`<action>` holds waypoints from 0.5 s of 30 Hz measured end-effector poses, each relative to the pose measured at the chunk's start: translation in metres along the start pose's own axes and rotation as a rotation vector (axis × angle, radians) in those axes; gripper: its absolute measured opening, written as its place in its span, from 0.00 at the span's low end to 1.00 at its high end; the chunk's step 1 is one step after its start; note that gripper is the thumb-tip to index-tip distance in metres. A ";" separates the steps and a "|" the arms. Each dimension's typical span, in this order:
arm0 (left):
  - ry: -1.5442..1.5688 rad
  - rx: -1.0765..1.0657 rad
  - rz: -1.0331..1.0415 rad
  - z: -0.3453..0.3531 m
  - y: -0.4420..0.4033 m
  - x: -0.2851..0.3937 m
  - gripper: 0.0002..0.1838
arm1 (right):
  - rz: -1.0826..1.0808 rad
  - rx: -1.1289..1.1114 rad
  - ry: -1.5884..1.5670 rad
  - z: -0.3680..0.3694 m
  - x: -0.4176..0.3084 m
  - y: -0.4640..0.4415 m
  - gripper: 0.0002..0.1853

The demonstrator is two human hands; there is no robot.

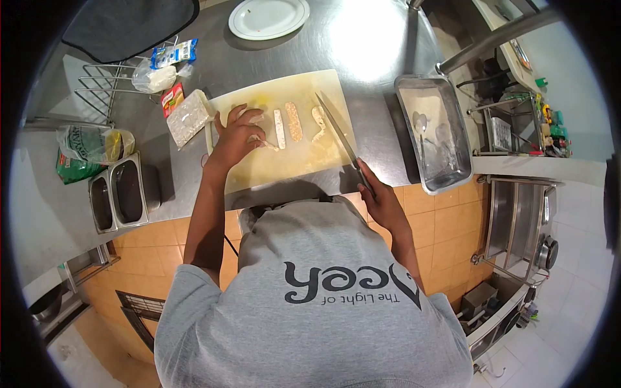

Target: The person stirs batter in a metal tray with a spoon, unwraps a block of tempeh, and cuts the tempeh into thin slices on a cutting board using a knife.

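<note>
My left hand [238, 137] is over the left part of a pale cutting board [259, 173], fingers bent and closed on a pale tempeh slice [270, 146], partly hidden under them. To its right, three more slices lie apart on the board: a narrow whitish strip [279, 129], a browner slice [294, 121] and a curved pale slice [318, 124]. In my right hand [383, 202], at the board's front right edge, is the handle of a long knife [337, 128]. Its blade slants up and left across the board, beside the curved slice.
A tempeh block [189, 120] touches the board's left edge, near a red packet [173, 100] and a wire rack [103, 90]. A white plate [268, 18] lies behind. Metal containers [128, 191] stand left; a metal tray [435, 134] holding utensils sits right.
</note>
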State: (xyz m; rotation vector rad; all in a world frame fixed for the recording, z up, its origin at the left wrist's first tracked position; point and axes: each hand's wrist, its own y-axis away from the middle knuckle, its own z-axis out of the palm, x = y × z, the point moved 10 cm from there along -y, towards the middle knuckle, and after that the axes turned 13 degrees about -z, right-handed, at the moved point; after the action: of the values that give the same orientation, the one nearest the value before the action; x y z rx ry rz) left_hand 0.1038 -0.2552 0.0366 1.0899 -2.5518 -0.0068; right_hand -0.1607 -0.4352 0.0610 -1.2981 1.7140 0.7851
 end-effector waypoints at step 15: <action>0.084 0.215 -0.493 -0.017 -0.014 -0.017 0.10 | -0.130 -0.003 0.003 0.009 -0.004 -0.008 0.31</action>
State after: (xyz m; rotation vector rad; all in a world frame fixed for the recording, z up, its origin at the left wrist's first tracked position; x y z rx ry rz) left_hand 0.1299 -0.2502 0.0445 1.7363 -2.1841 0.1855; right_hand -0.1505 -0.4281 0.0602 -1.3982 1.6136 0.7106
